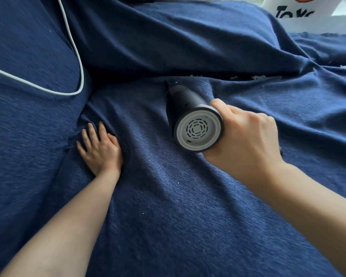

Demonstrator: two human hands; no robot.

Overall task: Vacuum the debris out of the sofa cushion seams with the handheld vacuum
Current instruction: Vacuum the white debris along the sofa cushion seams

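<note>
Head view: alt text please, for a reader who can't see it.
A right hand aims a black handheld vacuum at the seam of a blue-covered sofa, where white debris lies. The left hand presses flat on the fabric.

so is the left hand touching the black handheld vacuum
Apart. The head view shows the left hand lying flat on the dark blue fabric sofa cover, with bare fabric between it and the black handheld vacuum.

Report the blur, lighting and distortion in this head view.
Head view: left-side fabric streaks with motion blur; the handheld vacuum and right hand look fairly sharp; soft daylight, a dark shadow in the seam; wide-angle bending at the edges.
</note>
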